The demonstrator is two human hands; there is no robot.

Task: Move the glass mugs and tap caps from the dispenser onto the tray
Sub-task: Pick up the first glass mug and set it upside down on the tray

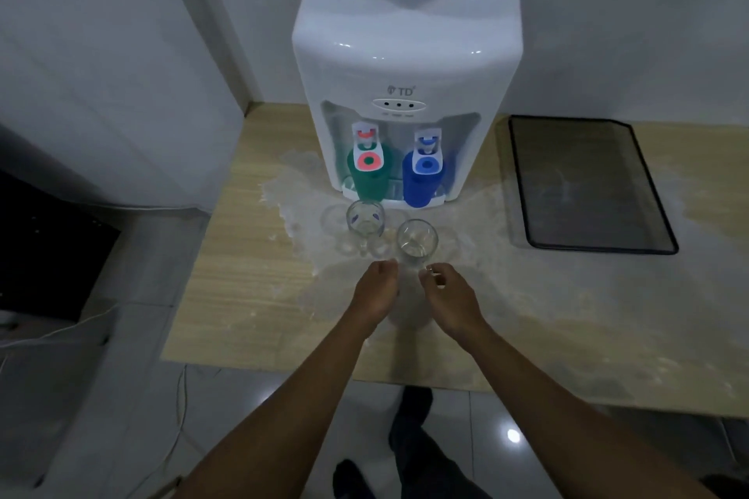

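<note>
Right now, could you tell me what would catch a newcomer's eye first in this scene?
The white water dispenser at the back of the table stands out, with a green cap and a blue cap under its taps. In front stand two clear glass mugs, with the left hand and right hand reaching toward them. A dark, empty tray lies to the right.

**Mugs close ahead, open counter to your right**

Two glass mugs (417, 241) stand just beyond your fingertips, blocking a straight reach to the dispenser (405, 65). Behind them, the green cap (367, 178) and blue cap (421, 180) fill its recess. Right of your right hand (448, 296), bare counter (567, 316) runs to the tray (664, 237). A wall (101, 53) closes the far left.
</note>
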